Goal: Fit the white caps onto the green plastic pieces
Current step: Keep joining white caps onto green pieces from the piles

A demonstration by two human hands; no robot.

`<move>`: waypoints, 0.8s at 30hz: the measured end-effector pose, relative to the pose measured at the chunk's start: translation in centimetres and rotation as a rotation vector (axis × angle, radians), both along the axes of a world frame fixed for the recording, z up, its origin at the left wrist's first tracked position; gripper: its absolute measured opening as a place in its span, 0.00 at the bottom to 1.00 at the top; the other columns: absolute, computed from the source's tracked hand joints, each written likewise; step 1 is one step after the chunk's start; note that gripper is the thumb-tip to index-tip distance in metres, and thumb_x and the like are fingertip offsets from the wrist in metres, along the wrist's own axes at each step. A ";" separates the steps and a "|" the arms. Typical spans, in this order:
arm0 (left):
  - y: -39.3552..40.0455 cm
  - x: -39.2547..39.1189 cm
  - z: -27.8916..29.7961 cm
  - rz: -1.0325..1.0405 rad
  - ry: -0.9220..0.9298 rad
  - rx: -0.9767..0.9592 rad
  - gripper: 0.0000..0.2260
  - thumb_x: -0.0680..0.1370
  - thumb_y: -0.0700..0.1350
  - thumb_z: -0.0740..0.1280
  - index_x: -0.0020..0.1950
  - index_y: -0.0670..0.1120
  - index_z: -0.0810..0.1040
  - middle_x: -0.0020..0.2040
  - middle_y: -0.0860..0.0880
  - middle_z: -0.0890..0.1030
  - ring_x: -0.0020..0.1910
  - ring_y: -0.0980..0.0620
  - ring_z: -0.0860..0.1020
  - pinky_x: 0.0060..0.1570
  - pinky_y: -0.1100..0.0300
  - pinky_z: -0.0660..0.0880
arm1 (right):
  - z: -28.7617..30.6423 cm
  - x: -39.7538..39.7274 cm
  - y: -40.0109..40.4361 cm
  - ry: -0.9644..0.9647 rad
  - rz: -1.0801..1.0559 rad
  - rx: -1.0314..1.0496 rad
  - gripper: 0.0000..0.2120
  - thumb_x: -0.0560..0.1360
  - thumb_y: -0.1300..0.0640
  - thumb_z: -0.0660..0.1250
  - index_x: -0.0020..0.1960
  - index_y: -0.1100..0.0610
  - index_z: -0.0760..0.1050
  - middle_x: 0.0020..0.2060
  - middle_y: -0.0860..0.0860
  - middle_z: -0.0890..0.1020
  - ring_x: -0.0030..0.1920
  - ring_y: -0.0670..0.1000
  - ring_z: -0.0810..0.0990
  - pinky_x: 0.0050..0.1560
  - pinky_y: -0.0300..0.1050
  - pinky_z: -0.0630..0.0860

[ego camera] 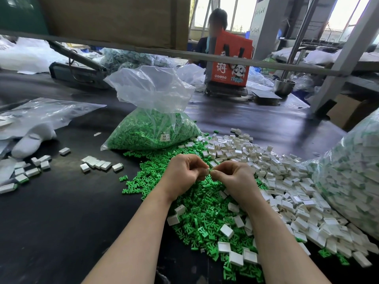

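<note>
Both hands up over the green pile, fingertips meeting in the middle. Left hand point(184, 171) has fingers curled, pinching a small piece at the tips; right hand point(231, 177) likewise curled, pinching from the other side. The small piece point(209, 170) between them is pale with a hint of green, too small to tell whether cap and green part are already seated. Loose green plastic pieces point(201, 212) are heaped on the black table point(61, 212) directly under the forearms, spreading toward the near edge. White caps point(287, 181) form a big pile just right of the green one, the two piles mixing at the border; a few caps lie on top of the green heap near the wrists. Clear bag of green pieces point(151, 128) stands behind the pile, top open and slumped, label on its side. Second clear bag point(352, 171) at far right, packed with white and green parts, touching the cap pile. Left side of the table: a short row of assembled white pieces point(98, 163) and a scattered group further left point(30, 169), well apart from the hands. White glove point(32, 140) lies beside a flat plastic bag point(41, 115). Far end: another person point(215, 27) seated behind a red bag point(231, 58), metal bowl point(285, 86) to its right.
</note>
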State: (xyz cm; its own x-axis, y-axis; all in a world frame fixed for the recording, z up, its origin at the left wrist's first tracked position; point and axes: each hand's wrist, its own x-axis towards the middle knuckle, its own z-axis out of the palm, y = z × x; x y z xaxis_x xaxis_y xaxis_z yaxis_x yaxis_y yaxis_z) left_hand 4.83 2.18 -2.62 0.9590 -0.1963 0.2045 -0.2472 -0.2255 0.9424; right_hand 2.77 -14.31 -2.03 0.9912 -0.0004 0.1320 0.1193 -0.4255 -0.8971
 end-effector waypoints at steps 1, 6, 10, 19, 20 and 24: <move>0.0 0.0 0.0 0.000 0.001 -0.004 0.08 0.74 0.31 0.71 0.41 0.43 0.83 0.32 0.53 0.83 0.31 0.59 0.80 0.35 0.68 0.76 | 0.0 0.0 0.0 -0.001 0.000 0.004 0.03 0.73 0.60 0.74 0.41 0.55 0.82 0.36 0.53 0.85 0.41 0.54 0.84 0.49 0.53 0.82; 0.2 0.0 -0.1 0.001 -0.013 0.007 0.08 0.74 0.31 0.71 0.41 0.43 0.83 0.33 0.51 0.84 0.33 0.56 0.81 0.37 0.65 0.78 | 0.0 -0.1 0.0 -0.010 0.017 0.008 0.03 0.73 0.61 0.74 0.41 0.55 0.82 0.36 0.53 0.85 0.41 0.54 0.84 0.48 0.51 0.82; 0.2 0.2 -0.3 0.001 -0.022 0.002 0.09 0.74 0.32 0.71 0.41 0.45 0.83 0.34 0.49 0.84 0.34 0.54 0.82 0.40 0.62 0.80 | 0.0 0.0 -0.1 -0.008 0.023 0.016 0.03 0.73 0.61 0.74 0.41 0.55 0.82 0.36 0.52 0.85 0.41 0.53 0.84 0.46 0.46 0.81; 0.2 0.1 -0.2 -0.036 -0.007 -0.089 0.07 0.74 0.37 0.73 0.46 0.49 0.83 0.39 0.45 0.85 0.41 0.48 0.85 0.46 0.56 0.82 | 0.0 0.3 0.0 -0.019 0.001 0.168 0.05 0.74 0.61 0.73 0.41 0.61 0.82 0.35 0.56 0.84 0.34 0.48 0.80 0.38 0.35 0.77; 0.2 0.1 -0.1 -0.043 -0.015 -0.078 0.08 0.73 0.37 0.75 0.46 0.50 0.83 0.39 0.46 0.85 0.41 0.49 0.84 0.46 0.56 0.82 | 0.0 0.3 0.0 -0.010 -0.003 0.191 0.05 0.74 0.61 0.72 0.40 0.61 0.82 0.35 0.57 0.84 0.34 0.48 0.80 0.38 0.36 0.77; 0.2 -0.2 0.0 -0.045 -0.027 -0.051 0.12 0.70 0.35 0.76 0.49 0.47 0.84 0.41 0.48 0.86 0.42 0.50 0.85 0.46 0.58 0.81 | -0.2 0.5 -0.2 0.007 -0.005 0.224 0.06 0.74 0.61 0.72 0.39 0.60 0.82 0.33 0.56 0.84 0.33 0.48 0.80 0.36 0.34 0.76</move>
